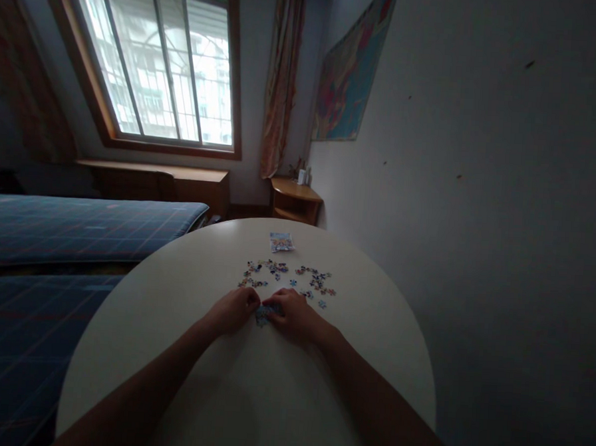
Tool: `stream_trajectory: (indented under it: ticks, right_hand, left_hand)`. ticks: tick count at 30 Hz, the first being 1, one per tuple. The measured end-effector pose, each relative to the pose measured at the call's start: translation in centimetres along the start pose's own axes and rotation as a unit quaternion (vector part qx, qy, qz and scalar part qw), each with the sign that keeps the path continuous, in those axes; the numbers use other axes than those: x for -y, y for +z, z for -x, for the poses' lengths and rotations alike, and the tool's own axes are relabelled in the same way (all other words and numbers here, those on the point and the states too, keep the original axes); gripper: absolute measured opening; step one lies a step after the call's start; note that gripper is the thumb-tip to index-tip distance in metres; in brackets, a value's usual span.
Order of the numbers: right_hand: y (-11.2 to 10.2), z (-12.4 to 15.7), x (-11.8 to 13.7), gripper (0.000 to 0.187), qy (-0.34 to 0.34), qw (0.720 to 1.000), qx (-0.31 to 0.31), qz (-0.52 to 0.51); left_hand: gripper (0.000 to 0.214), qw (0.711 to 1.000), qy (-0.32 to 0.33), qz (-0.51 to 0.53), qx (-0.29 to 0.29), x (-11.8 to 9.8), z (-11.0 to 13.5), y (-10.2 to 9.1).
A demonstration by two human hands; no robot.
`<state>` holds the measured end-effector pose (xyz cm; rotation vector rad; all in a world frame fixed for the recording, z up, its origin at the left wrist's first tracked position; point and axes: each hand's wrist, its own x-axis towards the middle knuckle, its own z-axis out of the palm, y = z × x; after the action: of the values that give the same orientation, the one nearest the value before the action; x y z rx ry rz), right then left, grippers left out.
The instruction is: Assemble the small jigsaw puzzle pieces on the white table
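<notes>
A small joined patch of blue-grey jigsaw puzzle pieces lies flat on the round white table, between my two hands. My left hand is curled closed at the patch's left edge. Whatever its fingertips pinch is too small to make out. From the right, my right hand reaches over the patch, with thumb and fingers gripping its upper right part and hiding some of it. Just beyond the hands are loose puzzle pieces, in a left cluster and a right cluster. A single blue piece sits right of my right hand.
A picture packet lies farther back on the table. Blue plaid mattresses stand along the left side, and a white wall rises on the right. A wooden corner shelf is behind the table.
</notes>
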<state>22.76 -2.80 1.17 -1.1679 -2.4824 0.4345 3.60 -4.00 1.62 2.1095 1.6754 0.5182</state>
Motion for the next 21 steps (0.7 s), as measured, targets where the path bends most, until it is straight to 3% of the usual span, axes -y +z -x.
stream_trajectory:
  ticks: [12,21]
  right_hand:
    - [-0.1,0.1,0.0,0.031,-0.01,1.0,-0.012,0.001]
    - [0.2,-0.2,0.0,0.024,-0.025,0.998,-0.05,0.001]
  left_hand:
    - [0.014,0.997,0.003,0.08,-0.019,1.2,-0.8,1.1]
    - [0.014,0.997,0.013,0.07,-0.042,1.0,-0.7,1.1]
